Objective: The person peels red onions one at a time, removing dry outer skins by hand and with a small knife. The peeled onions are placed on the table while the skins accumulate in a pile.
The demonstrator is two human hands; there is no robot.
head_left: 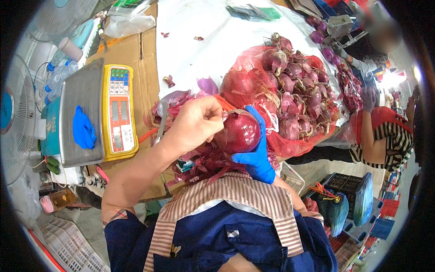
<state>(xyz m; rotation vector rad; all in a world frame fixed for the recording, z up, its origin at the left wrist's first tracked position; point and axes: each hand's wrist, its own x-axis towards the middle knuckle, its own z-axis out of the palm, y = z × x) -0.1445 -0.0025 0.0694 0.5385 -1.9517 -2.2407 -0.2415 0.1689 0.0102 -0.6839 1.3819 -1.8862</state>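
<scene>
A large red onion (243, 132) rests in my right hand (260, 153), which wears a blue glove and curls around its right side. My left hand (200, 122) is bare; its thumb and fingers pinch dry skin at the onion's upper left. Beneath both hands lies a heap of loose onion skins (217, 166). Just beyond, a red mesh bag (244, 64) spreads under and around a big pile of red onions (299, 91). A narrow metal blade (163, 120) shows beside my left wrist, its handle not clear.
On the left stand a yellow digital scale (134, 142) with a crumpled blue glove (84, 127) on its plate, water bottles (56, 80) and a fan (20, 119). White sheeting (190, 20) covers the far table. At right, a co-worker's gloved hand (368, 98) is near onion skins (350, 85).
</scene>
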